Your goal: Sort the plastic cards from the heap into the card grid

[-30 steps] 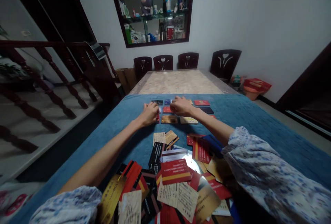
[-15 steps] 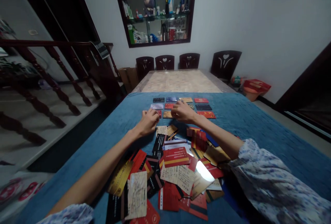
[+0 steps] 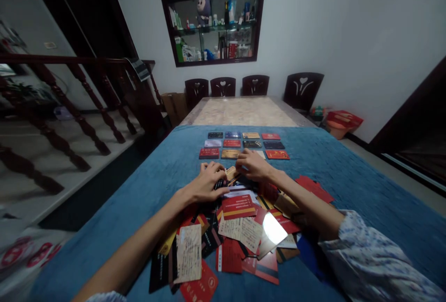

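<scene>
A loose heap of cards (image 3: 240,232), red, black, gold and beige, lies on the blue cloth (image 3: 167,172) in front of me. Beyond it, several cards sit in neat rows (image 3: 244,145). My left hand (image 3: 209,183) rests on the far edge of the heap, fingers curled over the cards there. My right hand (image 3: 253,165) is just right of it, fingers bent down onto a gold card (image 3: 231,173) at the top of the heap. Whether either hand has lifted a card is hidden by the fingers.
The table's bare marbled top (image 3: 242,111) runs on past the cloth to several dark chairs (image 3: 254,84). A wooden stair railing (image 3: 69,102) stands at the left. A wall niche (image 3: 212,23) holds bottles and a plush toy. A red bag (image 3: 343,121) lies on the floor.
Both hands have drawn back from the neat rows toward me and now rest on the top of the loose heap. The rows of cards are fully uncovered.
</scene>
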### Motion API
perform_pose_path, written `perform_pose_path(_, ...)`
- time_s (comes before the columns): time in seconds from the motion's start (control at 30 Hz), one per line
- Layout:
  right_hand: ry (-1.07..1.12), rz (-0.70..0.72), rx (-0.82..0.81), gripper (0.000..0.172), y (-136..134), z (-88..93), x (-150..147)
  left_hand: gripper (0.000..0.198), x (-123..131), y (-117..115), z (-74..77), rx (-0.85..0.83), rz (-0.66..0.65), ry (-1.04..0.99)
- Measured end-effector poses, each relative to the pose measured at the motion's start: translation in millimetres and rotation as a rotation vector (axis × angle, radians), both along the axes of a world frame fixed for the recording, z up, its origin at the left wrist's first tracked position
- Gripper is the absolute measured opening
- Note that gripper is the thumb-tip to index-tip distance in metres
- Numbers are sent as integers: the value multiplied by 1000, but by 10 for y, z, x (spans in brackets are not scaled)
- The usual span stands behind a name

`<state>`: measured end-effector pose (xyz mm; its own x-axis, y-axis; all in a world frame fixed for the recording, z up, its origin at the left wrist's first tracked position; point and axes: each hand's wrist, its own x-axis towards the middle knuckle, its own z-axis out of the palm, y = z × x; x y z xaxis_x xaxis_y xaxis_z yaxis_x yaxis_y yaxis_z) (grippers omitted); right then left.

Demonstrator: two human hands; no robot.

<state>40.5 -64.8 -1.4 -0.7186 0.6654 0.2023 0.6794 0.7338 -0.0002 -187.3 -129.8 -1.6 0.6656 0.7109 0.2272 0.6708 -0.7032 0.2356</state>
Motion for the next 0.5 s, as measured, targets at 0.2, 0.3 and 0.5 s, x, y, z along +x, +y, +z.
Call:
perform_pose_path(0.2, 50, 44, -2, 17, -36, -76, 7, 58, 85, -148, 9, -106, -47, 43)
perform_pose_path(0.3, 91, 40, 18, 15, -33, -139, -22, 59, 97, -174, -5, -101, -48, 42)
perform_pose_path(0.5, 144, 85, 6, 16, -69, -213, -83, 39, 61, -168, -49, -63, 13, 77)
